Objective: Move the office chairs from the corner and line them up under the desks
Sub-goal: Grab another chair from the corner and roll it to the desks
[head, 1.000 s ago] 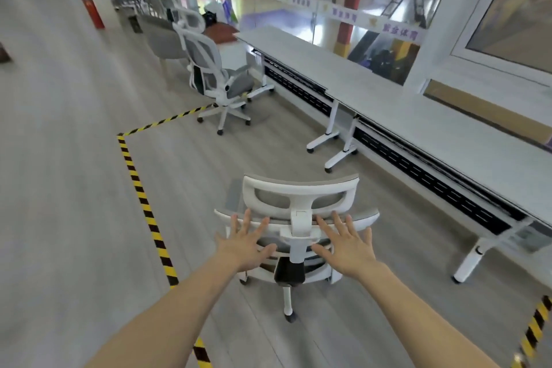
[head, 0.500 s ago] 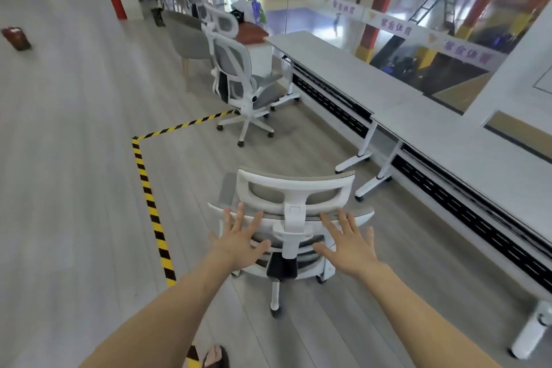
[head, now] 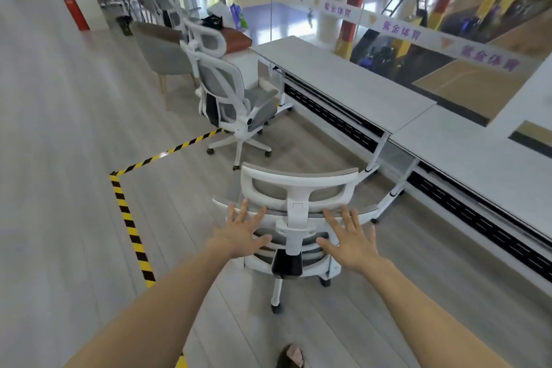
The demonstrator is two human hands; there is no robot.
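A white office chair (head: pixel 298 188) with grey mesh stands right in front of me, its back toward me. My left hand (head: pixel 243 231) presses flat on the left of its backrest, fingers spread. My right hand (head: pixel 351 240) presses flat on the right side the same way. A second white and grey office chair (head: pixel 230 98) stands farther ahead, at the near end of the first desk (head: pixel 343 81). A second desk (head: pixel 478 158) continues the row to the right, beside the chair I push.
Yellow-black tape (head: pixel 128 218) marks a corner on the wooden floor to my left. A grey armchair (head: pixel 161 51) and more white chairs stand at the back. A glass wall runs behind the desks. My foot (head: pixel 291 355) shows at the bottom edge.
I have walked forward with the chair rolling ahead of me; the far chair and the first desk are now closer. Both hands stay flat on the backrest.
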